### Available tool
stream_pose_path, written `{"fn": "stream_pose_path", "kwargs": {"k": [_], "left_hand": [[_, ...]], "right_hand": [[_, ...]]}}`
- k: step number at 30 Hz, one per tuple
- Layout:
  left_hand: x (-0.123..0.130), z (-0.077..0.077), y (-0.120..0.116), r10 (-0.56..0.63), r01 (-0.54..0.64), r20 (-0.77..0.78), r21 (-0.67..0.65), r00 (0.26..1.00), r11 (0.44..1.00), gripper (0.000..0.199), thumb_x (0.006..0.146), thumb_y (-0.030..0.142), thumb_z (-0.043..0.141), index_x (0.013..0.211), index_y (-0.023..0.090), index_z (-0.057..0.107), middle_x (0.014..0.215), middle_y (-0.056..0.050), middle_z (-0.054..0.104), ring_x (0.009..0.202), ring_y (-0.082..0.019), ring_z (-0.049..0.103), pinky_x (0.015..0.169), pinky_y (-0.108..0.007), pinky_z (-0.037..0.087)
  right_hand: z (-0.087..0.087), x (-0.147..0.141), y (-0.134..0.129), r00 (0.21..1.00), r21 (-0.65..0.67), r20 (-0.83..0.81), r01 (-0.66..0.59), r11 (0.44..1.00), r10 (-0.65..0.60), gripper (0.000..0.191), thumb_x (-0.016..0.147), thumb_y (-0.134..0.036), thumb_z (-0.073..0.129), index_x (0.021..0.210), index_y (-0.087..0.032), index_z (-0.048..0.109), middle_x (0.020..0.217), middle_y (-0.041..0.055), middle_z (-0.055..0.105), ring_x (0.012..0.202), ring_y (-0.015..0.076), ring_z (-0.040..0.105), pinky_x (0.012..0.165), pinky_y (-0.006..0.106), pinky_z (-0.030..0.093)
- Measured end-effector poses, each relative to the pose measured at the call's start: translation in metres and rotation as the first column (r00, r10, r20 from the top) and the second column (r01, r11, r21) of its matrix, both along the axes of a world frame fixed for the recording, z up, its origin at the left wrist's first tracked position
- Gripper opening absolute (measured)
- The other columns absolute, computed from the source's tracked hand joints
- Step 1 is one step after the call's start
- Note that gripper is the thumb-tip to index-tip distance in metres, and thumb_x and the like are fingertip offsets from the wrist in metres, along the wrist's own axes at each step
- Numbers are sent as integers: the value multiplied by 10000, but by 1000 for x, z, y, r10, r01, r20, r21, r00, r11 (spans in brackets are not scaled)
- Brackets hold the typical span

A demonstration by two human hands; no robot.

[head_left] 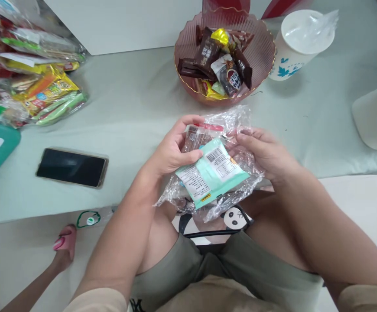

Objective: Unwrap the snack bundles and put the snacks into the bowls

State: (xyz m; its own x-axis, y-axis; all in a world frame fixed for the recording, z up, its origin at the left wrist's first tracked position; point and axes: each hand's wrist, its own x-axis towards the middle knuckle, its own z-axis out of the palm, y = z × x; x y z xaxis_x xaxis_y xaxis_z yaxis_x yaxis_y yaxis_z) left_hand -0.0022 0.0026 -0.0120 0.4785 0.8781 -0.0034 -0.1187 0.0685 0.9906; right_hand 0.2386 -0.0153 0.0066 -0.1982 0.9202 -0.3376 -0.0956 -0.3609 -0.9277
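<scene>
Above my lap, a crinkled clear plastic bag [240,117] is held between my two hands. My left hand [177,149] grips its left side, with the thumb pressed on a mint-green snack packet [229,173] that shows a barcode and printed text. A brown packet [196,138] and a red strip [209,127] show through the plastic behind it. On the other side, my right hand [261,149] pinches the bag's upper right part between thumb and fingers. Whether the green packet lies inside the bag or on top of it, I cannot tell.
Beyond my hands stands a pink ribbed bowl [266,56] of wrapped snacks. A paper cup [284,56] with plastic in it and a white bin [368,119] are on the right. Leftward lie a phone [72,167], a green container [0,147] and bagged snacks [45,93]. Another person's foot [66,245] shows below.
</scene>
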Motion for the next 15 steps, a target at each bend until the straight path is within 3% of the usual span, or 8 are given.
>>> {"fn": "stream_pose_path", "kwargs": {"k": [5, 9, 15], "left_hand": [[-1, 3, 0, -33, 33, -7, -30, 999, 999, 636, 727, 319, 856, 1279, 309, 540, 1034, -8, 680, 789, -143, 662, 651, -238, 537], [-3, 4, 1, -49, 48, -21, -22, 999, 999, 613, 730, 264, 816, 1279, 300, 545, 1008, -4, 679, 777, -137, 659, 648, -233, 536], [-8, 4, 3, -41, 40, -57, -18, 998, 999, 629, 713, 248, 822, 1280, 295, 552, 1034, -10, 705, 810, -156, 678, 663, -248, 545]], "right_hand": [[0, 2, 1, 998, -48, -55, 39, 998, -41, 460, 744, -630, 820, 820, -249, 574, 682, -3, 648, 564, 169, 632, 471, 310, 514], [-5, 6, 5, 998, 4, 54, 40, 999, -40, 472, 784, -682, 762, 837, -250, 579, 622, -25, 556, 494, 142, 556, 385, 265, 343], [-5, 5, 8, 948, 140, 223, 199, 970, -227, 439, 801, -653, 760, 807, -232, 637, 593, -31, 552, 436, 101, 439, 396, 257, 316]]}}
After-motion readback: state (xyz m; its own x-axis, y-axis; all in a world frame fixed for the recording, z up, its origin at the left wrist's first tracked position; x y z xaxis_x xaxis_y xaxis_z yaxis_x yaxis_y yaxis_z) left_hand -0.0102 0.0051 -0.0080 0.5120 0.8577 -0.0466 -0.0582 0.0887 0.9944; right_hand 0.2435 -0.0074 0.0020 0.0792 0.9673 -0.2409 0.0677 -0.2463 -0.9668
